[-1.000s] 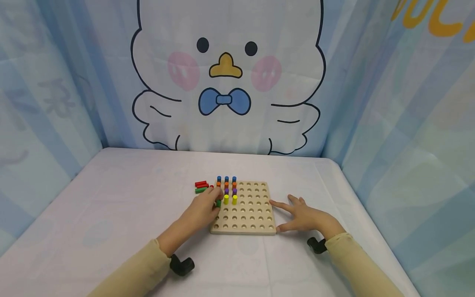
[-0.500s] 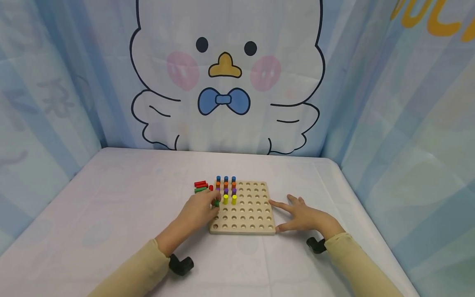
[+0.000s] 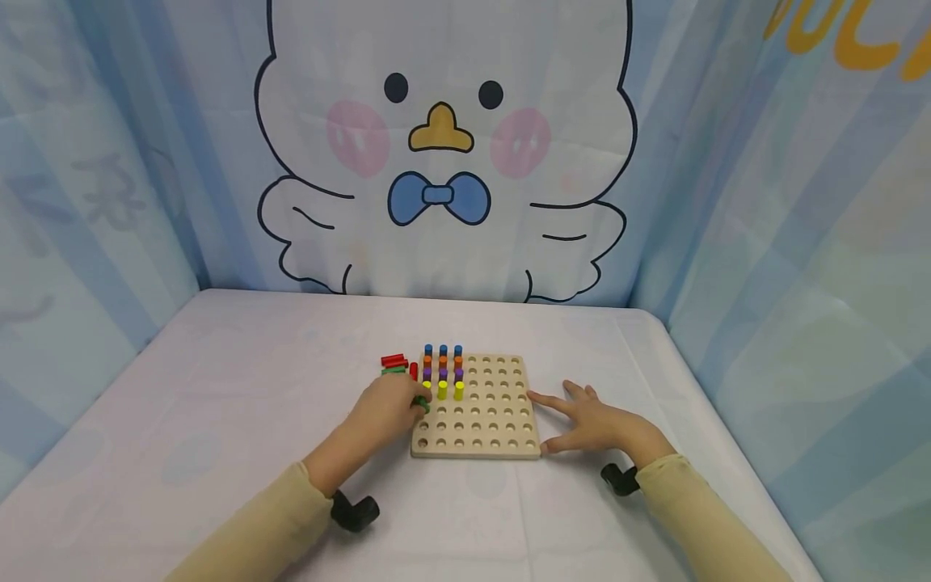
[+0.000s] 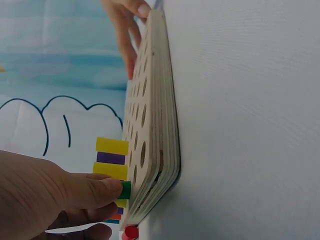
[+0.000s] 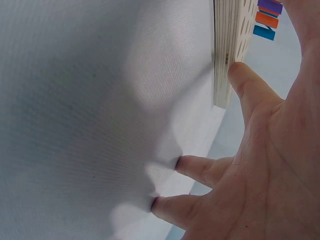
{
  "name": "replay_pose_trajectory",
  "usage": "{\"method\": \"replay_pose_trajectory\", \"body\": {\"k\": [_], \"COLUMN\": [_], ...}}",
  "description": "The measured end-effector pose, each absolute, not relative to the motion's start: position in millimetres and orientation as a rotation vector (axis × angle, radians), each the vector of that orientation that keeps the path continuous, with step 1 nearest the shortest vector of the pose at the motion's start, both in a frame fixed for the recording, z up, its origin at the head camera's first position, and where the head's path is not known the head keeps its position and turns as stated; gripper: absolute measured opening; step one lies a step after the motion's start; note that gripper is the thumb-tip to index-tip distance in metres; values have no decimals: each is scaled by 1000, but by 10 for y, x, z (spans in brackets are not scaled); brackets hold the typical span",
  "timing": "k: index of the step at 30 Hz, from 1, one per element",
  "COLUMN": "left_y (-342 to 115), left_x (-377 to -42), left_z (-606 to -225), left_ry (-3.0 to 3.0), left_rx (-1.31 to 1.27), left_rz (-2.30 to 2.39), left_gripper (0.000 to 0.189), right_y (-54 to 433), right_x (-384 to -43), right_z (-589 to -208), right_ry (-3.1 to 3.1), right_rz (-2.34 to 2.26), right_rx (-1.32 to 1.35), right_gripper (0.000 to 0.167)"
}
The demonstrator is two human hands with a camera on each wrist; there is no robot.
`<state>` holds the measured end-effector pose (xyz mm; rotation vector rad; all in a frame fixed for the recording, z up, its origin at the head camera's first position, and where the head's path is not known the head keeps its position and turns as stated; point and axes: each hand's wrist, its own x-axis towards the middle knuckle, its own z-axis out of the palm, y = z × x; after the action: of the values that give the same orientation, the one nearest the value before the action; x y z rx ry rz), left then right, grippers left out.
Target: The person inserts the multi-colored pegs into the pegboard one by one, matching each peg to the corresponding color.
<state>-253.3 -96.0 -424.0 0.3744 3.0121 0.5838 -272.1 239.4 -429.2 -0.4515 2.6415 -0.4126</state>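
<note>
My left hand (image 3: 384,404) pinches a short green peg (image 4: 126,190) between thumb and fingers, at the left edge of a wooden pegboard (image 3: 476,453). The left wrist view has the peg's end right at the board's holed face. Three upright columns fill part of the board, each with blue (image 3: 443,350), orange (image 3: 443,362), purple (image 3: 443,375) and yellow pegs (image 3: 442,391) from back to front. My right hand (image 3: 600,424) has its fingers spread, a fingertip and the thumb against the board's right edge. Two other fingertips rest on the tablecloth in the right wrist view.
Several loose pegs lie beyond the board's back left corner: red pegs (image 3: 393,358), a green peg (image 3: 393,372), and another red peg (image 3: 414,371) close beside the board's edge. White cloth covers the table (image 3: 218,453). A printed curtain (image 3: 444,259) stands behind.
My left hand has shifted slightly left and toward me with the green peg, which now leans more. The left column's yellow peg has come into sight. The right hand holds its place.
</note>
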Motion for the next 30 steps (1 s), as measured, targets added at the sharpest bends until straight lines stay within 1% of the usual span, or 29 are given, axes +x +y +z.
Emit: {"method": "replay_pose_trajectory", "body": {"k": [7, 14, 26, 30], "left_y": [-912, -933, -1029, -1135], "left_x": [-2540, -2544, -2598, -2691], "left_z": [-4302, -4333, -4223, -4204], "left_ry": [3037, 3023, 2964, 3011], "left_rx": [435, 449, 343, 234], "left_rz": [470, 469, 634, 579], "left_gripper": [23, 32, 51, 54], "right_y": [2383, 2387, 2379, 2392], "right_x": [-2709, -2707, -2710, -2704], "right_z": [-4282, -4295, -4297, -4305], "right_ry": [2640, 2639, 2641, 2643], "right_rz": [-415, -418, -419, -424], "right_rx": [-449, -446, -440, -441], "right_gripper": [92, 93, 92, 92]}}
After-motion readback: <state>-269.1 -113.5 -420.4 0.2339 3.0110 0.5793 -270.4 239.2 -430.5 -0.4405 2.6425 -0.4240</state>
